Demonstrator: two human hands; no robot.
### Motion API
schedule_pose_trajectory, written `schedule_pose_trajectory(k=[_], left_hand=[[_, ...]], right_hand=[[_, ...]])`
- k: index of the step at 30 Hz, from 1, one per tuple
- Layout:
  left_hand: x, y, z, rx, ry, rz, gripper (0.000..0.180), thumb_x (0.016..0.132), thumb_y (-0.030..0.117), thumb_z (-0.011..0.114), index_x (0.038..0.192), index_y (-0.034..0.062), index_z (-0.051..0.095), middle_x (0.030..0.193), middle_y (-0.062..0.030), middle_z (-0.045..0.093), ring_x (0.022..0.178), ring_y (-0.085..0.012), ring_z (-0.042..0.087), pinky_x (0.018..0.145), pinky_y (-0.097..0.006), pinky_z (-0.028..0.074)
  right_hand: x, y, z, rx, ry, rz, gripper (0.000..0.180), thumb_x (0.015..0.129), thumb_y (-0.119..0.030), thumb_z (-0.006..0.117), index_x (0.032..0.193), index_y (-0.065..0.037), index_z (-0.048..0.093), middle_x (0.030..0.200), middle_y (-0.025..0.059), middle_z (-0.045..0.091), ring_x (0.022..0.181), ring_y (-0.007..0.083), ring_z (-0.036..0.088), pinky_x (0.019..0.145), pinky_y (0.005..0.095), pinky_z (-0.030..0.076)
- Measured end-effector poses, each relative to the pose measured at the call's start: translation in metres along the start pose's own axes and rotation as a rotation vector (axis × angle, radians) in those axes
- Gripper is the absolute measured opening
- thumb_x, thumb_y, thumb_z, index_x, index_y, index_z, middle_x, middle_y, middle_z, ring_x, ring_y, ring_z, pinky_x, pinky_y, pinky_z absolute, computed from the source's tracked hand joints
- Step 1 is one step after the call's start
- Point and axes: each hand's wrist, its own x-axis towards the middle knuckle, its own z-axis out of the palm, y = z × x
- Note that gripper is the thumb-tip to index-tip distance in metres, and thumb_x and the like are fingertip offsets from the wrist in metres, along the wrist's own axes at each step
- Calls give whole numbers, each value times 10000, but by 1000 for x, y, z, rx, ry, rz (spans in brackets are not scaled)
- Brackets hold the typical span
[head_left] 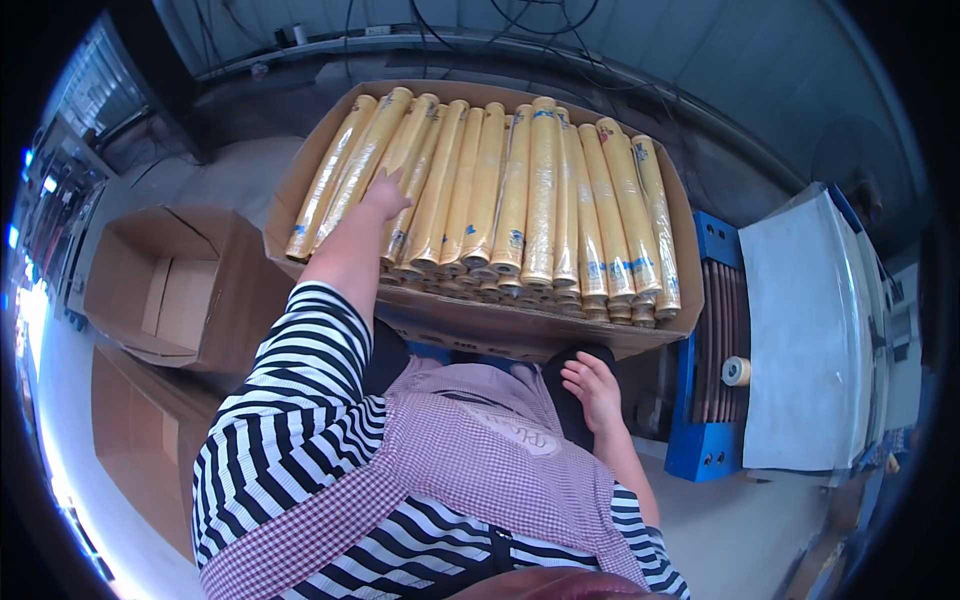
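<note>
Yellow film-wrapped rolls point(541, 200), lying side by side in the large open carton point(686, 225) before the seated person, form an upper layer whose long axes run away from the body; the ends of further rolls show beneath it along the near wall. The left hand point(388, 193) reaches over the rolls in the left part of the carton, thumb and fingers partly spread; whether the fingers touch or clamp a roll cannot be told. The right hand point(596, 388) is held beside the dark-clad knee point(566, 395), outside the carton, its fingers loosely curled and slightly apart. To the left stand an open cardboard box point(240, 290) and, nearer the body, a second box point(135, 415). To the right stands a blue frame point(705, 455) with brown bars point(718, 300), a small pale spool point(736, 371) and a white-covered panel point(808, 330). Cables point(545, 25) hang along the far wall. The left forearm and striped sleeve point(290, 370) cross the carton's near left edge and hide parts of several rolls; the lower layers are mostly concealed. The second box is partly covered by the sleeve, and the outermost surroundings fade into the dark fisheye rim.
</note>
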Motion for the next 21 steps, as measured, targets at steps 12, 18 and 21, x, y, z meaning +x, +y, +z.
schedule_pose_trajectory(k=[12,18,21], left_hand=[[-14,-46,38,400,-90,243,1086,670,389,863,1533,90,275,1611,-253,98,1478,-435,142,1225,-436,180],[-87,-9,15,680,-226,232,959,742,91,740,1550,232,243,1647,-146,19,1253,-440,486,1009,-451,482],[-58,-46,41,619,-95,318,874,767,-39,630,1530,221,294,1650,-120,34,1049,-396,621,902,-456,534]], right_hand=[[17,-37,-162,877,556,-446,1048,887,-511,682,1539,21,57,1537,261,284,1421,376,329,1169,474,302],[39,-78,-188,987,626,-698,692,905,-555,637,1342,-54,447,1220,140,574,1136,292,563,1004,469,434],[46,-81,-204,1001,598,-583,539,931,-458,653,1254,-61,487,1043,103,635,973,278,639,838,453,513]])
